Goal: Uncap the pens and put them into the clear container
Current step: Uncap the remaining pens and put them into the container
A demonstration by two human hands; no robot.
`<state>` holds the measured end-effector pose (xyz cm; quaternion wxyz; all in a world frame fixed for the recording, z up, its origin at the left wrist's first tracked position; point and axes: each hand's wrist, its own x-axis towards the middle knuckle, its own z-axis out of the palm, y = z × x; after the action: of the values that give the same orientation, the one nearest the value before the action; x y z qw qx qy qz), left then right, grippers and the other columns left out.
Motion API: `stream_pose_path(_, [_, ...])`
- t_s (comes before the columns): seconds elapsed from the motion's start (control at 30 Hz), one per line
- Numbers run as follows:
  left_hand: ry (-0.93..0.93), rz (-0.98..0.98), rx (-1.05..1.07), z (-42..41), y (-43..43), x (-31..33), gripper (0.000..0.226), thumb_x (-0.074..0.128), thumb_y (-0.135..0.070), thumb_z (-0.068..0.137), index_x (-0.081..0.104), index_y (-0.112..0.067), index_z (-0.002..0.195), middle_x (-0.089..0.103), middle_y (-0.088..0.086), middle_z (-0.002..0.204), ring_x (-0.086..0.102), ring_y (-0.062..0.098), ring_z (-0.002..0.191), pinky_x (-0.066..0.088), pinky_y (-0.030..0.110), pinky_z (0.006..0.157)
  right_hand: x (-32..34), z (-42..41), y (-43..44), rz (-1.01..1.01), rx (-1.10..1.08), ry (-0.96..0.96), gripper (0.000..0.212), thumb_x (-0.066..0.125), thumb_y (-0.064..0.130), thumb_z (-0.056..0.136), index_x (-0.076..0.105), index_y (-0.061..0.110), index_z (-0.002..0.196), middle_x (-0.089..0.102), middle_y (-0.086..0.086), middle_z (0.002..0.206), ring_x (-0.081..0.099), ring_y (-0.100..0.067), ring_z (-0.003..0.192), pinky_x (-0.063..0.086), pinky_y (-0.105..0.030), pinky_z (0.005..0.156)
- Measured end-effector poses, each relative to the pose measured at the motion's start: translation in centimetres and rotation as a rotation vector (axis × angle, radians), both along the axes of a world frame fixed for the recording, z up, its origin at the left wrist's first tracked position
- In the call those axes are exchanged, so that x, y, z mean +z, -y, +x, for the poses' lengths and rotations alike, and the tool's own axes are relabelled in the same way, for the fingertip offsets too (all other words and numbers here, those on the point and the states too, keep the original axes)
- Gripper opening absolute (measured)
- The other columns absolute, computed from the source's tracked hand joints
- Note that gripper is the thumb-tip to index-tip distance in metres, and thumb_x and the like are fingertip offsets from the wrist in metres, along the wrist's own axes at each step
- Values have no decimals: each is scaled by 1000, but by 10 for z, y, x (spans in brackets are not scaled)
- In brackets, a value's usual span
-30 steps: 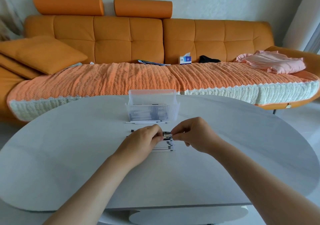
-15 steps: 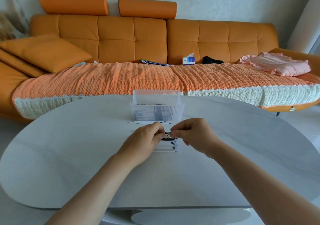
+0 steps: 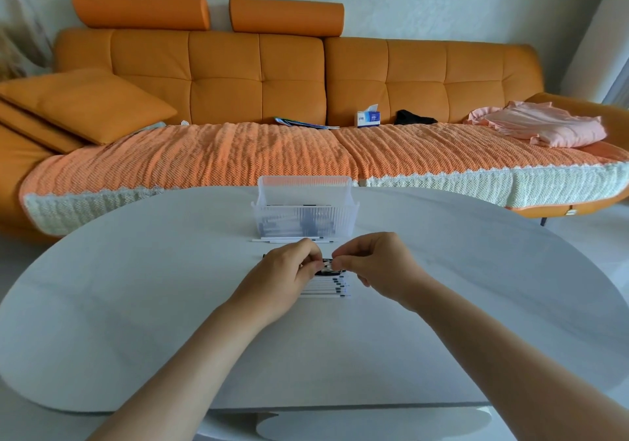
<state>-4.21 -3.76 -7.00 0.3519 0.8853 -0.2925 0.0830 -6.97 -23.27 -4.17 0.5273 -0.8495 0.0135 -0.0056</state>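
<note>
Up close, two bare forearms are reaching forward over a pale grey oval table (image 3: 136,321), meeting near its middle. The left hand (image 3: 284,272) is curling its fingers around one end of a pen (image 3: 327,263), and the right hand (image 3: 377,265) is pinching the other end between thumb and forefinger; both are holding it level just above the tabletop. Whether its cap is on or partly off is too small to tell. Directly under the hands, a neat row of pens (image 3: 328,289) is lying side by side on the table, white barrels with dark ends to the right, partly hidden by the left hand. Just beyond the hands, a few more thin white pens (image 3: 289,239) are lying flat along the near wall of the clear container (image 3: 304,187). That container, a ribbed see-through plastic box with a taller back wall, is standing upright toward the table's far side, and dark and white pens are showing through its front. Behind the table, an orange sofa (image 3: 221,76) is stretching across the room, its seat wearing a woven orange throw (image 3: 204,158) with a cream edge. An orange cushion (image 3: 85,103) is leaning at the left end, a small blue tissue box (image 3: 368,119) is sitting near the middle, and folded pink cloth (image 3: 541,124) is resting at the right.
</note>
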Motion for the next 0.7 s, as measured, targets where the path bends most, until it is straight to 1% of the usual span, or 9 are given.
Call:
stream_pose_path(0.17, [34,-37,-42,-2,3,-3,10,60,-22,95,69,-21,93,61,-17,80,56,2,82,41,14,69,-6,-1,1,-109,46,42,20,73,26,87,76,16,71,50,9,44,29,-13,44,25,-22,41])
stream_pose_path(0.23, [58,-60,-45,-4,3,-4,8,61,-21,94,69,-19,92,61,-15,79,57,3,81,42,14,68,-7,-1,0,-101,64,37,26,69,29,91,73,14,70,56,9,46,29,-9,40,26,-20,40])
stream_pose_path(0.3, [65,-68,-50,-4,2,-5,7,62,-20,93,68,-19,90,61,-15,79,58,3,80,41,14,66,-7,-2,-2,-126,112,53,29,66,29,93,73,15,70,68,7,59,37,-6,39,30,-17,42])
stream_pose_path(0.37, [44,-33,-55,-4,0,-6,5,64,-21,92,67,-23,90,60,-17,79,57,2,80,39,13,65,-8,-1,-2,-223,167,69,26,68,34,91,75,16,74,71,3,71,44,-2,43,31,-12,44])
stream_pose_path(0.4, [38,-14,-55,-4,-1,-7,5,64,-22,92,67,-25,90,60,-19,80,56,1,80,39,13,65,-7,-1,-1,-278,184,61,26,69,40,90,76,19,77,70,5,72,46,0,45,31,-10,44])
stream_pose_path(0.47, [39,12,-53,-4,-3,-9,4,66,-24,90,68,-27,91,61,-20,84,57,-1,81,43,17,68,-5,2,1,-328,175,19,36,63,55,89,75,22,79,63,12,61,47,0,47,34,-12,47])
stream_pose_path(0.53, [63,61,-50,-4,-4,-11,3,66,-28,89,67,-31,90,61,-20,87,58,0,82,48,23,71,-4,8,6,-336,118,15,48,53,61,91,73,17,83,61,13,59,53,-2,54,42,-20,54])
stream_pose_path(0.6, [120,130,-71,-7,-5,-13,2,65,-30,87,65,-32,87,58,-19,87,54,1,81,49,27,71,-5,15,11,-409,61,50,44,51,54,95,73,16,94,67,9,78,59,-9,72,47,-29,68])
stream_pose_path(0.7, [190,180,-110,-10,-7,-15,3,66,-30,84,65,-30,81,54,-16,85,48,1,85,48,28,71,-10,21,13,-586,48,61,24,52,41,98,71,32,111,66,12,108,58,-10,90,48,-28,76])
